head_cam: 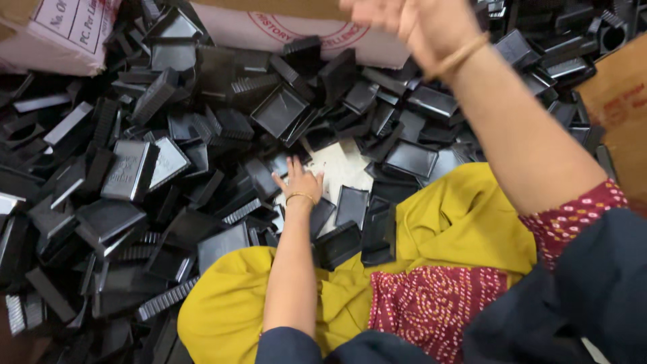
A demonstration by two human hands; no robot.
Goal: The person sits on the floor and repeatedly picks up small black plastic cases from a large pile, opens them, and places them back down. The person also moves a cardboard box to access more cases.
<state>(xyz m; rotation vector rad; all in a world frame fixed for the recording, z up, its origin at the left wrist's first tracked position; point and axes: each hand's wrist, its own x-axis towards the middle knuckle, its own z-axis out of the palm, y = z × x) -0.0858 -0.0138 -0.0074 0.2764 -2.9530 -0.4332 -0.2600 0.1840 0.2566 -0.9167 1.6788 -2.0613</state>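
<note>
Countless black plastic caps (128,172) cover the floor (340,168) — boxes (290,27) behind.

Right hand (411,23) blurred, edge-cropped

Both forearms are bare below short sleeves. The right sleeve (573,216) is dark red with a pattern of small white dots, under a dark navy cloth (600,283) over the shoulder. A thin gold bangle (300,197) circles the left wrist, another bangle (459,57) the right. Mustard-yellow fabric (458,222) covers the legs, with a red dotted panel (431,303) lying across it
</note>
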